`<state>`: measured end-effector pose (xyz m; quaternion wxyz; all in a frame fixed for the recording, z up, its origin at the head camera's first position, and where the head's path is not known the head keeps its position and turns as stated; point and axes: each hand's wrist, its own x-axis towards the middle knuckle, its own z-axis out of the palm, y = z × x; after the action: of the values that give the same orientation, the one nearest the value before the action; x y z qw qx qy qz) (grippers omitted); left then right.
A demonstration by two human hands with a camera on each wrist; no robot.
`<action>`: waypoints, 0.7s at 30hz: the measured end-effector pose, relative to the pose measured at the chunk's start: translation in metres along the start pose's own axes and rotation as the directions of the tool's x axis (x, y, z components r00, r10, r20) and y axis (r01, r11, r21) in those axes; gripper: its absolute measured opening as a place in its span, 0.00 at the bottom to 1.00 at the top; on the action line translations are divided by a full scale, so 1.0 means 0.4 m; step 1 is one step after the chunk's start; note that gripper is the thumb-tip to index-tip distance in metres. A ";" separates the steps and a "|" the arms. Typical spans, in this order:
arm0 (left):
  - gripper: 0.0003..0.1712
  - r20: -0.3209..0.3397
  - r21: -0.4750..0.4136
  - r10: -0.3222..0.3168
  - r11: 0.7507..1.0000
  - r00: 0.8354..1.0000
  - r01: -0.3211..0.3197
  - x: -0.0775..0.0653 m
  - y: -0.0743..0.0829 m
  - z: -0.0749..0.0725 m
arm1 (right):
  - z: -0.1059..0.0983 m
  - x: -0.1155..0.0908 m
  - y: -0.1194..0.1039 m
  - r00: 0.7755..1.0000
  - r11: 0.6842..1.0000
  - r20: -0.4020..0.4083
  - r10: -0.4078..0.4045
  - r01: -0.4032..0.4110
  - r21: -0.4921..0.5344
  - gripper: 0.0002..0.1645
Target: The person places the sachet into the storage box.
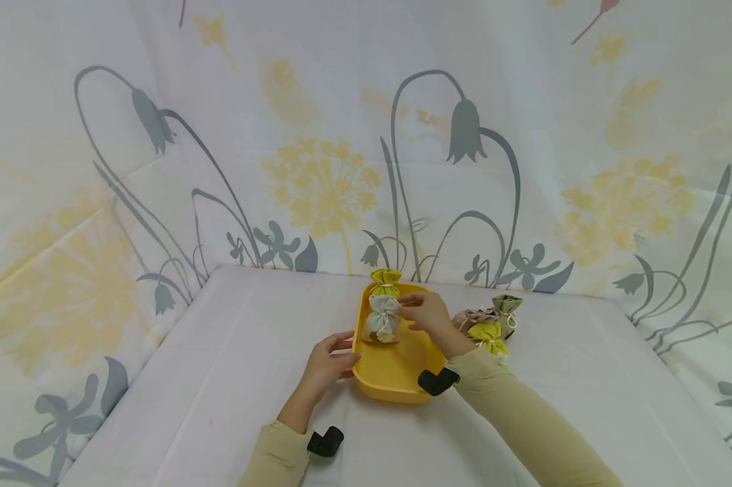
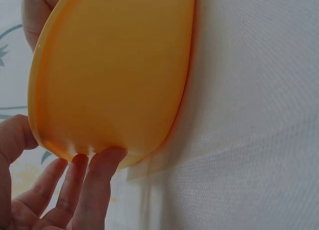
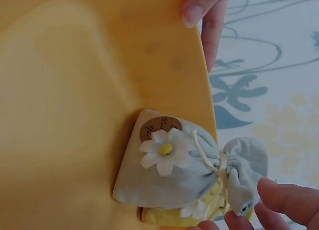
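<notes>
In the head view a yellow tray [image 1: 396, 368] stands on the table. My left hand [image 1: 328, 365] grips its left side, thumb at the rim, fingers along the outer wall [image 2: 99, 90]. Inside the tray, a pale grey-green drawstring pouch [image 1: 383, 321] leans against a yellow-green pouch [image 1: 385, 277] behind it. The right wrist view shows a white flower and a round brown label on the pale pouch [image 3: 164, 175]. My right hand [image 1: 429, 314] is at that pouch's gathered top, its thumb and fingers apart and touching or very near the cloth.
Right of the tray, more pouches lie together: a yellow-green one [image 1: 486, 333], a brownish one [image 1: 507, 311] and a pinkish one [image 1: 472, 316], partly hidden by my right arm. A flower-patterned cloth [image 1: 329, 182] hangs behind the white-covered table [image 1: 268, 325].
</notes>
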<state>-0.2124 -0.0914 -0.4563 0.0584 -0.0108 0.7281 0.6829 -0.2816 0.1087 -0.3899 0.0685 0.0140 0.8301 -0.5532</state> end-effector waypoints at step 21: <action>0.29 0.000 0.011 -0.006 1.000 1.000 0.006 0.002 -0.004 -0.003 | -0.063 -0.141 0.037 0.991 0.992 -0.044 -0.123 0.123 -0.001 0.17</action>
<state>-0.2130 -0.0928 -0.4577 0.0606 -0.0125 0.7317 0.6788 -0.2269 0.1405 -0.3867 0.0161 -0.0250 0.8301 -0.5568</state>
